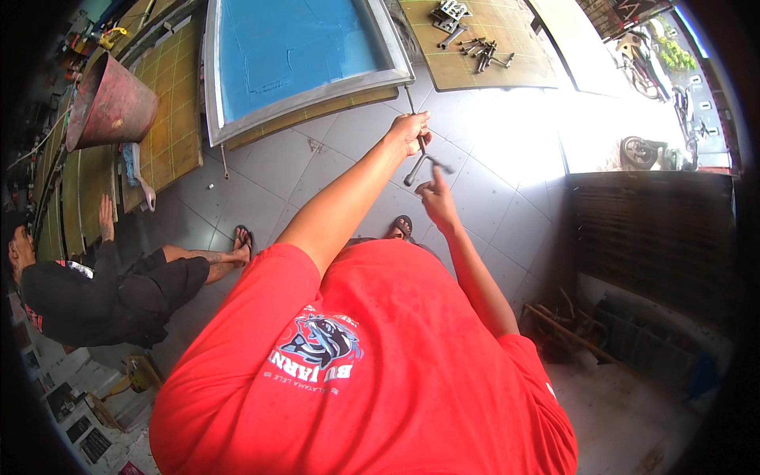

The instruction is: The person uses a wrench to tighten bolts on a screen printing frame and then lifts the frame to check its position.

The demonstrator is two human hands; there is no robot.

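Note:
A Y-shaped socket wrench reaches up to the near right corner of a grey metal frame with a blue panel inside. My left hand is closed around the wrench's long shaft, just below that corner. Where the tip meets the frame, I cannot make out the fastener. My right hand is nearer to me, its index finger stretched toward the wrench's right arm. That finger is at the arm or just touching it; the hand is slightly blurred and grips nothing.
Several bolts and metal brackets lie on a board at the far right. A worn red bucket stands on boards at left. Another person in black is at the left, one hand on the boards. A dark slatted panel stands at right.

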